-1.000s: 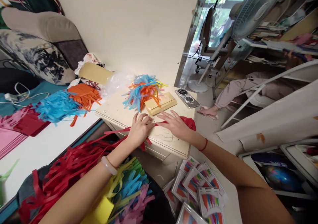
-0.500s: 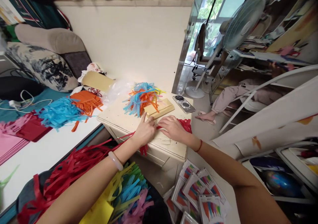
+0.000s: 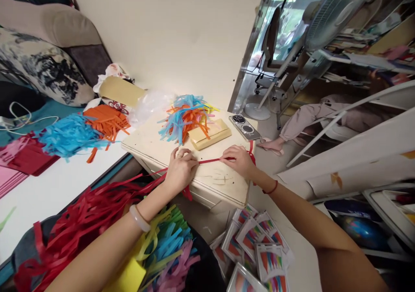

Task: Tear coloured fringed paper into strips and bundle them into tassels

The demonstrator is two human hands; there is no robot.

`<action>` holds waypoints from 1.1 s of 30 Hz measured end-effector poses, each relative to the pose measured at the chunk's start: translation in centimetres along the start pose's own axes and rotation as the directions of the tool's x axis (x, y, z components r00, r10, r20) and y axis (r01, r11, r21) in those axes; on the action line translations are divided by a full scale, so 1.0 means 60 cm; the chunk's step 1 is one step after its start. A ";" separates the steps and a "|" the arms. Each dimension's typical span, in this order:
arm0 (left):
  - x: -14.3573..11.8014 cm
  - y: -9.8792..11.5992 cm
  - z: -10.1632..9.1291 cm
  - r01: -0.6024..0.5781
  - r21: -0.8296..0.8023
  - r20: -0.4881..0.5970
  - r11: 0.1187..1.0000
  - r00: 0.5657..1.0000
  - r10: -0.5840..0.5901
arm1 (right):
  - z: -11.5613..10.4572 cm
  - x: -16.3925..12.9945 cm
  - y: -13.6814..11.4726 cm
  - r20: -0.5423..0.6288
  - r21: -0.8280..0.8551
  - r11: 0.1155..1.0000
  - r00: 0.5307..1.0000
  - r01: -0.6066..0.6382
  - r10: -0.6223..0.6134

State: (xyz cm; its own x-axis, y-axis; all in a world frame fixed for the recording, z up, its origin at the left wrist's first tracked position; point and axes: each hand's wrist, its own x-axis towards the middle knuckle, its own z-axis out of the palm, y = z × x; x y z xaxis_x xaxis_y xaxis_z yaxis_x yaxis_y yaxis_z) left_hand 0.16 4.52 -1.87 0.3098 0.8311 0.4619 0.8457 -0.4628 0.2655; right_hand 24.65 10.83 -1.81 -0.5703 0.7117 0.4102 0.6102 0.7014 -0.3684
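A thin twisted red paper strip stretches taut above the small cream tabletop. My left hand is closed around its left part, and my right hand pinches it farther right. Loose red fringe sticks out beyond the right hand and hangs below the left wrist. Long red tissue fringe trails from the left hand over my lap. Behind the hands lie a folded tan paper packet and a bundle of blue and orange fringe. A phone in a clear case rests at the far right corner.
Packaged tassel sets are piled below the table. Yellow, green, blue and pink fringe lies on my lap. At left, blue fringe and orange fringe cover a white surface. A standing fan and a seated person's leg are at right.
My hands have moved apart, the left one leftward and the right one rightward, so the red strip now shows stretched between them. The camera view has tilted down somewhat.
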 end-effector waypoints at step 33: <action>0.065 0.041 0.014 -0.435 0.319 0.326 0.842 0.885 0.333 | -0.014 0.040 -0.049 0.327 -0.087 0.996 0.944 -0.005 0.033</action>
State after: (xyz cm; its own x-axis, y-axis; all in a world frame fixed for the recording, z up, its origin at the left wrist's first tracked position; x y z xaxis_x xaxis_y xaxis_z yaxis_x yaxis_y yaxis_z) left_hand 3.82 6.89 -0.12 0.6975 0.6814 0.2217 0.7162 -0.6525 -0.2476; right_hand 21.94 10.45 0.97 -0.6983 0.7084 0.1025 0.6583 0.6918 -0.2966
